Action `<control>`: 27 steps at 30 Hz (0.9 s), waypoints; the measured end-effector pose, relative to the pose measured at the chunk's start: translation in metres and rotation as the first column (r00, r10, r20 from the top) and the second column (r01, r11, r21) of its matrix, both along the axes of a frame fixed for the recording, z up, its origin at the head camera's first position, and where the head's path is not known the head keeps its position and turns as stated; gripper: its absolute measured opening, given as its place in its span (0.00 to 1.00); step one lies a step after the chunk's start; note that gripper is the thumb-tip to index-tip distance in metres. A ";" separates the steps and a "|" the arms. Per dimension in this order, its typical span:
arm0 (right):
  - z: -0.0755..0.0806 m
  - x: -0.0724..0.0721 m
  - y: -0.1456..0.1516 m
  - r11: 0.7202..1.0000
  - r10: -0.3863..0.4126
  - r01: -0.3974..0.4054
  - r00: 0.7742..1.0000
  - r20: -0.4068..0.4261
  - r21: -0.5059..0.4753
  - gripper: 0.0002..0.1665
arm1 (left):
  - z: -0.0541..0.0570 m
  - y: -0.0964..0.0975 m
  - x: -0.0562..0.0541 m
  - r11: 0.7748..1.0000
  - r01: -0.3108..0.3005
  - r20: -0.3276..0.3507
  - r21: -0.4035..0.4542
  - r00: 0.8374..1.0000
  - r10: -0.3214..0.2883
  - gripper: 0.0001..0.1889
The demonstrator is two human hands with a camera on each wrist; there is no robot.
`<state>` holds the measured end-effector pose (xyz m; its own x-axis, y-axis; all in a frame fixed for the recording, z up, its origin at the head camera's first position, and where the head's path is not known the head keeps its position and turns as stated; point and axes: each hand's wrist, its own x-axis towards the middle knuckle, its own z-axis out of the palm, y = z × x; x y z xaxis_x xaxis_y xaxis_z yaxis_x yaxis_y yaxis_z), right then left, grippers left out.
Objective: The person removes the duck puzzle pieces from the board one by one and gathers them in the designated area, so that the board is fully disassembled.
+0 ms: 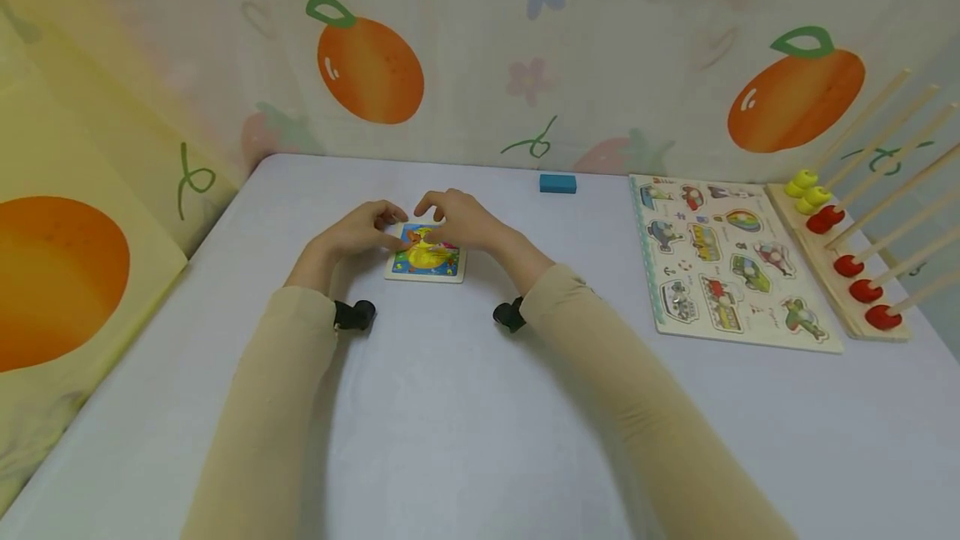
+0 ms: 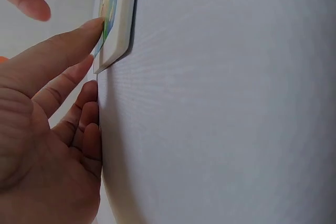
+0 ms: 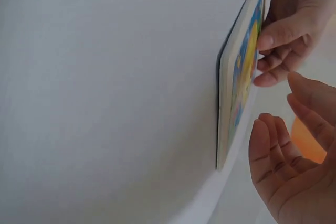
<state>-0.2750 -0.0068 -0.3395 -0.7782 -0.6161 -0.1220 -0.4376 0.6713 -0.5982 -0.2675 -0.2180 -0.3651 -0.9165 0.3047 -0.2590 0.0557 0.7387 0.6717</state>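
Small bird puzzle (image 1: 427, 263) being touched by the left hand (image 1: 354, 232) on the white table (image 1: 442, 407), the right hand (image 1: 471, 222) being held over it.
Left thumb is being rested on the picture face, fingers loosely bent by the edge (pinch or mere touch cannot be told); right thumb and fingers are being spread apart, nothing visibly being gripped. The puzzle is being judged light, stiff, slightly slick, best taken by its pale rim (image 2: 122, 40). Picture pieces (image 1: 704, 242) are being held by the larger board (image 1: 765, 337), beads (image 1: 848, 265) by the peg rack (image 1: 847, 315).
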 end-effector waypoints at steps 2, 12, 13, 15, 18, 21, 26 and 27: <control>-0.002 0.000 -0.003 1.000 -0.011 0.011 1.000 0.025 -0.014 0.25 | -0.001 0.000 0.000 1.000 0.005 -0.007 0.006 1.000 -0.005 0.27; -0.013 -0.006 -0.016 0.999 -0.018 0.020 0.999 0.040 -0.048 0.22 | -0.003 -0.002 -0.001 0.999 0.006 -0.009 0.039 1.000 -0.005 0.28; -0.013 -0.006 -0.016 0.999 -0.019 0.020 0.999 0.042 -0.043 0.23 | -0.003 -0.002 -0.001 0.999 0.005 -0.009 0.037 1.000 -0.005 0.28; -0.014 -0.007 -0.017 0.999 -0.021 0.022 0.999 0.048 -0.026 0.23 | -0.003 -0.001 -0.001 0.999 0.005 -0.009 0.032 1.000 -0.005 0.28; -0.015 -0.009 -0.018 1.000 -0.011 0.010 0.999 0.043 0.014 0.24 | -0.003 -0.001 -0.001 1.000 0.004 -0.007 0.025 1.000 -0.004 0.29; -0.015 -0.010 -0.018 0.999 0.008 -0.009 0.999 0.036 0.046 0.25 | -0.003 0.000 -0.001 1.000 0.002 -0.001 0.022 1.000 -0.002 0.29; -0.016 -0.010 -0.018 0.996 0.031 -0.033 0.999 0.025 0.078 0.26 | -0.003 0.000 -0.001 1.000 -0.007 0.005 0.013 1.000 0.007 0.29; -0.016 -0.010 -0.018 0.996 0.034 -0.035 0.999 0.022 0.081 0.26 | -0.003 0.000 -0.001 1.000 -0.008 0.005 0.012 1.000 0.008 0.29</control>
